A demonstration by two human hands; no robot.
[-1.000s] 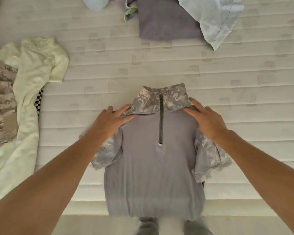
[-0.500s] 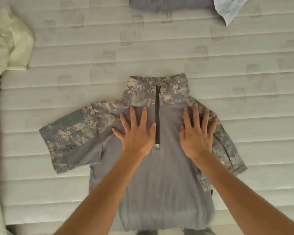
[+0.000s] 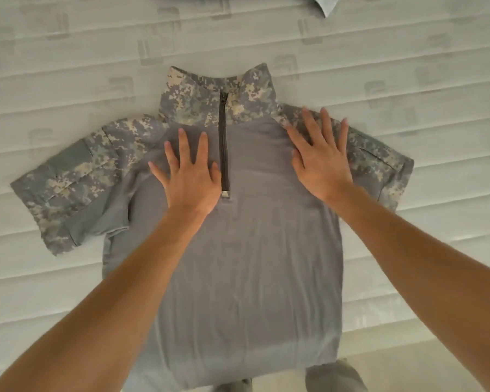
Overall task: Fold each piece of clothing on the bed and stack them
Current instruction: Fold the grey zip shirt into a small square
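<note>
A quilted white mattress (image 3: 408, 250) fills the frame. At its centre a grey shirt (image 3: 244, 264) with camouflage collar and sleeves lies flat, front up, both sleeves spread. Both forearms reach up from the bottom corners. The right hand (image 3: 321, 162) presses near the shoulder, fingers straight and spread; the left hand (image 3: 190, 176) lies flat likewise beside the dark zipper (image 3: 223, 142).
</note>
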